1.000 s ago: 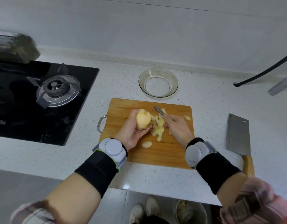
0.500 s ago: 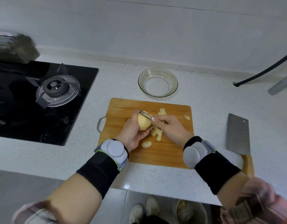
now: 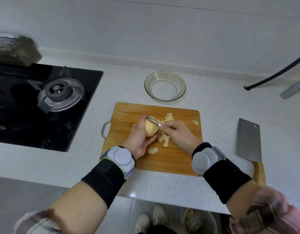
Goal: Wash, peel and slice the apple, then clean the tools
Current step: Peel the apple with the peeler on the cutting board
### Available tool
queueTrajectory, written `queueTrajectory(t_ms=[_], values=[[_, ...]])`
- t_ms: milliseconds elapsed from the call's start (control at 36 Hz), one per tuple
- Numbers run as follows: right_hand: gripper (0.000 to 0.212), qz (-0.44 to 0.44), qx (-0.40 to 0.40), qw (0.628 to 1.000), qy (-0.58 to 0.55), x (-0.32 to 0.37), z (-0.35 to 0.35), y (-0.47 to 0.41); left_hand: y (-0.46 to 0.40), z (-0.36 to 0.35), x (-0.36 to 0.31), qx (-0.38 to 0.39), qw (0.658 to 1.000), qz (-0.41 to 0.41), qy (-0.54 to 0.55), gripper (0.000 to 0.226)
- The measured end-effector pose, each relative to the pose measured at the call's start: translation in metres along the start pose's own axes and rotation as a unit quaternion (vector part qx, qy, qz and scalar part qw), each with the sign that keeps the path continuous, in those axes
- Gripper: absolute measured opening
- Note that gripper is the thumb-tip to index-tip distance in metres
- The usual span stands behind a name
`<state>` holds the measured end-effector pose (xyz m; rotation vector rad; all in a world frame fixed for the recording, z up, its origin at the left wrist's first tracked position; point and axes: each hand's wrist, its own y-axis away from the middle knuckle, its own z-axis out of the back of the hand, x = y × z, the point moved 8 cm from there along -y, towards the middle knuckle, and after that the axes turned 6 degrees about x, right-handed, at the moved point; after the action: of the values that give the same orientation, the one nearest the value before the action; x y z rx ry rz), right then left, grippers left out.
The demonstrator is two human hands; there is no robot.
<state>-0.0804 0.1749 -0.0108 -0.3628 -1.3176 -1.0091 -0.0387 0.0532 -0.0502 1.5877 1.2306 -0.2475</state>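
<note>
The pale yellow, mostly peeled apple (image 3: 151,129) sits cupped in the left hand (image 3: 139,139), held just above the rectangular wooden cutting board (image 3: 179,159), the fingers curled round its far and left sides and the thumb underneath. The right hand (image 3: 178,134) comes in from the apple's right and pinches the handle of a slim metal peeler (image 3: 153,120), whose long axis runs diagonally from that hand up and leftward, so that its head lies across the top of the apple, touching it. Judging from this, the coming stroke turns on that blade drawing back along its own line toward the right hand, while the left turns the fruit to offer unpeeled skin; the left fingertips near the peeler's head are the thing most in the way. Loose pale peel strips (image 3: 164,138) lie on the board just beneath and beyond the hands. A clear round glass bowl (image 3: 165,76) stands on the speckled white bench (image 3: 213,105) beyond the board, a steel cleaver with a wooden handle (image 3: 248,141) lies to the right, well apart, and a black gas hob (image 3: 44,102) lies to the left.
</note>
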Motion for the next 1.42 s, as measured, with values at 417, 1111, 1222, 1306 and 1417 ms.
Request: queueTrajectory(t_ms=[417, 1111, 1222, 1306, 1417], values=[[0.045, -0.008, 0.033, 0.999, -0.013, 0.001, -0.004, 0.002, -0.002, 0.002, 0.002, -0.012, 1.0, -0.005, -0.021, 0.041], [0.049, -0.086, -0.083, 0.991, -0.063, -0.019, 0.021, 0.004, 0.006, -0.002, -0.003, 0.057, 0.995, 0.012, 0.083, 0.045], [0.047, -0.033, -0.039, 0.998, -0.044, -0.004, 0.012, 0.009, 0.007, -0.006, -0.006, 0.063, 0.995, 0.001, 0.078, 0.049], [0.046, -0.006, -0.005, 0.999, -0.045, 0.004, 0.001, 0.012, 0.008, -0.012, -0.004, 0.079, 0.995, -0.003, 0.064, 0.044], [0.042, -0.012, 0.024, 0.998, -0.055, 0.002, -0.006, 0.009, 0.008, -0.011, 0.0, 0.089, 0.994, 0.015, 0.065, 0.05]])
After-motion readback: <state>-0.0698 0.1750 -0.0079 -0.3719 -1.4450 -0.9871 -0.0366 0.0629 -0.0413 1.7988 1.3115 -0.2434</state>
